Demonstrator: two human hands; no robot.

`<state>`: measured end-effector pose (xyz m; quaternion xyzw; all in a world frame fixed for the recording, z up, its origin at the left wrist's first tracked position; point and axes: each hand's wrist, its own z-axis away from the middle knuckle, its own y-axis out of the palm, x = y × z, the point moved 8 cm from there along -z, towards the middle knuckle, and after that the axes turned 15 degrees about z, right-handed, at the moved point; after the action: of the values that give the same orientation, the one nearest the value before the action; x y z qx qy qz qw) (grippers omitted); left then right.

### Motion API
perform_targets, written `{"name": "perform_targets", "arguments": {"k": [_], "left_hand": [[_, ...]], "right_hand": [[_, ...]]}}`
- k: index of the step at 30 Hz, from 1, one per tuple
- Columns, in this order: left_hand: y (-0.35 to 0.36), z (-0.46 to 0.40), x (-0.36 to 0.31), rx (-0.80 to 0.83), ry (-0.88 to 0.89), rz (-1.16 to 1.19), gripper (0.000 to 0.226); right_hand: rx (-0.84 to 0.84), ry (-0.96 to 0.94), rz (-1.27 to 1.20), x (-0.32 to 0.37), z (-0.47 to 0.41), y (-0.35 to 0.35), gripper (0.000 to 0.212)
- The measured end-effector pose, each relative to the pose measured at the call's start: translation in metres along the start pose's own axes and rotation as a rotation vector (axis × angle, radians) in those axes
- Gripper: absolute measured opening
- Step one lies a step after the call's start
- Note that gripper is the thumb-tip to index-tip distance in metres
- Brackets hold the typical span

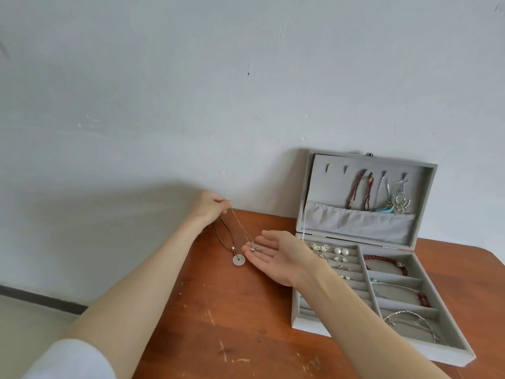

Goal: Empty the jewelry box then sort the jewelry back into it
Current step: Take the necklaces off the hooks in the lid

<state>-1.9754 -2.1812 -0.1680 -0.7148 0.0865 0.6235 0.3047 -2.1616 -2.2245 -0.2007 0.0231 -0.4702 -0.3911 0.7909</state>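
From the head view, the left hand [209,206] is pinching two necklaces, a silver chain [241,228] and a cord with a pale disc pendant [238,259]. The right hand [276,254], fingers spread, is cupping the chain's charm. The jewelry box [363,258] is sitting open just right.

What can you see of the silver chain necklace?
The silver necklace is a thin, fine chain with a small silvery pendant. The left hand pinches its upper end, so the chain slants down to the right, above the wooden table. The pendant rests on the open right hand's fingers. Beside it hangs a dark cord necklace.
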Motion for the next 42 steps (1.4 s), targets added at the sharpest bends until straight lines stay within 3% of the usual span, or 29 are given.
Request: {"name": "perform_targets", "arguments": {"k": [10, 12, 17, 21, 24, 32, 37, 42], "left_hand": [[0.005, -0.003, 0.010, -0.067, 0.134, -0.225, 0.009], [0.003, 0.000, 0.007, -0.084, 0.151, -0.227, 0.009], [0.002, 0.008, -0.003, -0.102, 0.198, -0.201, 0.011], [0.006, 0.027, -0.020, -0.085, 0.283, -0.194, 0.013], [0.011, 0.054, -0.044, -0.057, 0.422, -0.274, 0.017], [0.050, 0.131, -0.111, 0.069, 0.806, -0.520, 0.021], [0.090, 0.137, -0.134, 0.101, 0.839, -0.535, 0.023], [0.130, 0.121, -0.150, 0.034, 0.766, -0.566, 0.025]], "right_hand": [[-0.135, -0.110, 0.309, 0.010, 0.000, -0.007, 0.027], [-0.153, -0.119, 0.323, 0.012, 0.003, -0.008, 0.030], [-0.158, -0.117, 0.334, 0.016, 0.016, -0.010, 0.014], [-0.176, -0.148, 0.422, 0.023, 0.031, -0.016, 0.029], [-0.194, -0.208, 0.571, 0.035, 0.049, -0.022, 0.022], [-0.559, -0.541, 1.147, 0.094, 0.110, -0.061, 0.026], [-0.722, -0.623, 1.323, 0.122, 0.125, -0.088, 0.027], [-0.897, -0.609, 1.334, 0.149, 0.116, -0.116, 0.025]]}}
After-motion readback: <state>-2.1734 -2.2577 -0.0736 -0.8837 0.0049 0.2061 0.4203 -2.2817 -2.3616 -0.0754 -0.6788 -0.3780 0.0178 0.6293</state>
